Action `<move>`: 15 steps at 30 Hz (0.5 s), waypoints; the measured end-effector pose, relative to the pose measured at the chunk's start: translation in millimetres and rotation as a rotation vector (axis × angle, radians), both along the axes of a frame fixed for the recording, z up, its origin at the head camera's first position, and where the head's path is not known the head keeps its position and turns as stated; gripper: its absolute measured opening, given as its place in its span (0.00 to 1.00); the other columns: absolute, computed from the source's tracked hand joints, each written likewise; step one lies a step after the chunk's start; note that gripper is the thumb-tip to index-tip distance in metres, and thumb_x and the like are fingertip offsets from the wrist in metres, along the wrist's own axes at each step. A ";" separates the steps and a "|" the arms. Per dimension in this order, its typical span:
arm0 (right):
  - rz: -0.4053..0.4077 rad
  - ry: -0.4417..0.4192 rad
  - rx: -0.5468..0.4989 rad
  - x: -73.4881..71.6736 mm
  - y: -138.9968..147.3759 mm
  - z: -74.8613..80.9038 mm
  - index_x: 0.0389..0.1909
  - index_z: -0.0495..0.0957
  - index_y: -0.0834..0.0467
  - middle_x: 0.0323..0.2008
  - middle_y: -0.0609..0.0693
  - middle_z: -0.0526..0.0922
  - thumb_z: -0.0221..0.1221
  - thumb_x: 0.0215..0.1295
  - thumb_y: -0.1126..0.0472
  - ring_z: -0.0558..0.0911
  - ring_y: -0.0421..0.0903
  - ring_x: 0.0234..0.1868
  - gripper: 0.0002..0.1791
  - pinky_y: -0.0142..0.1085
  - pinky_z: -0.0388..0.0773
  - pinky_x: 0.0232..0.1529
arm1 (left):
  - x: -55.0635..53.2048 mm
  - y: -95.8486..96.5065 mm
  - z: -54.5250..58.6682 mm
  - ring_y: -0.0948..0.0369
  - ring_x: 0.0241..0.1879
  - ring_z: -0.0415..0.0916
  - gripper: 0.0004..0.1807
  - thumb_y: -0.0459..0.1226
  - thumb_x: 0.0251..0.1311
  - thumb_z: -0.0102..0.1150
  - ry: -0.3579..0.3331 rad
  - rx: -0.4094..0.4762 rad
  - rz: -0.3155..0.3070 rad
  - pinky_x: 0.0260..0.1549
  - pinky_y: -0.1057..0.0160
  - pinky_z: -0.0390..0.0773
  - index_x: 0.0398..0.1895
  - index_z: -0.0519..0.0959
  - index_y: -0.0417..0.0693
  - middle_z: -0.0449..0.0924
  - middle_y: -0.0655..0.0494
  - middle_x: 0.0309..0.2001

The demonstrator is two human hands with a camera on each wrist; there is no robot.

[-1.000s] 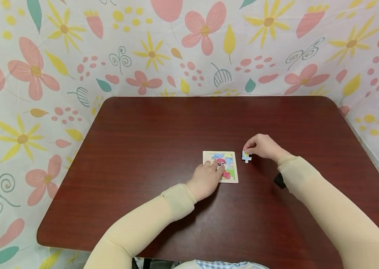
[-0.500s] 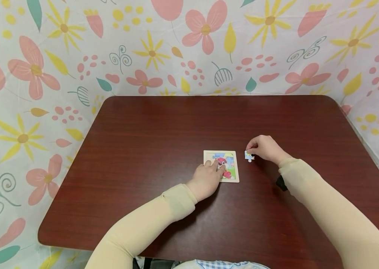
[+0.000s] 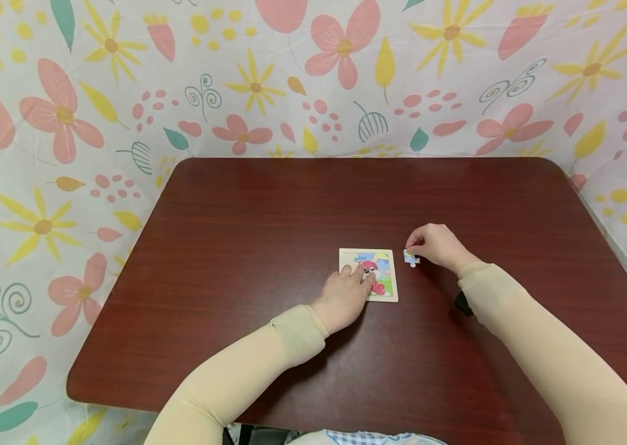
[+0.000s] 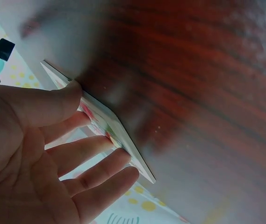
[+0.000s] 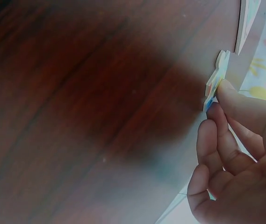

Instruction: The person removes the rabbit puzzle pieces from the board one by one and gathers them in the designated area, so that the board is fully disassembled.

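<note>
A small square jigsaw puzzle board (image 3: 384, 279) with a pale rim lies flat on the table, showing a pink cartoon animal. My left hand (image 3: 341, 300) rests on its left and lower part, hiding some of the picture. In the left wrist view, the thumb (image 4: 53, 103) touches the board's edge and the extended fingers lie over its face. Just right of the board, my right hand (image 3: 438, 244) pinches a blue and white puzzle piece (image 3: 412, 259) between thumb and forefinger. In the right wrist view, the other fingers (image 5: 207, 144) are bent, apart from the piece (image 5: 217, 79).
The dark red-brown table (image 3: 247, 235) has rounded corners. Behind and beside it hangs a white cloth (image 3: 280, 80) printed with flowers and leaves. A black wrist device (image 3: 462, 301) shows beneath the right sleeve.
My right hand shifts slightly away from the board with the piece, then slightly back toward it. The left hand stays on the board. The head view drifts a little.
</note>
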State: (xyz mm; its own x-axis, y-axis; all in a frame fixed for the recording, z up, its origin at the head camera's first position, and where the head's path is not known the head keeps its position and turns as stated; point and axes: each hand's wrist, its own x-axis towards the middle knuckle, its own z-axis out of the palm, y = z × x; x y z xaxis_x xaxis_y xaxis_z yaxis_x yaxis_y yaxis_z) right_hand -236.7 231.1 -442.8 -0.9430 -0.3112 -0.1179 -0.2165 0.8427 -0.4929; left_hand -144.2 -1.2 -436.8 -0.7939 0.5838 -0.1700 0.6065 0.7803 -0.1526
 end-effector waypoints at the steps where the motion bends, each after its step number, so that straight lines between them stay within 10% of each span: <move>1: 0.000 0.004 0.002 0.2 0.1 -0.3 0.30 0.83 0.60 0.28 0.50 0.83 0.64 0.58 0.64 0.73 0.46 0.27 0.02 0.36 0.69 0.28 | 0.1 0.2 -0.1 0.55 0.55 0.69 0.24 0.38 0.71 0.40 0.002 0.001 0.000 0.44 0.61 0.75 0.69 0.65 0.57 0.66 0.53 0.67; 15: 0.037 0.150 0.109 5.6 -9.0 12.0 0.44 0.82 0.58 0.35 0.54 0.83 0.59 0.62 0.65 0.79 0.52 0.38 0.10 0.54 0.63 0.43 | 1.9 2.1 -2.1 0.55 0.53 0.70 0.23 0.39 0.71 0.41 0.026 0.034 0.003 0.40 0.62 0.76 0.68 0.67 0.55 0.68 0.52 0.65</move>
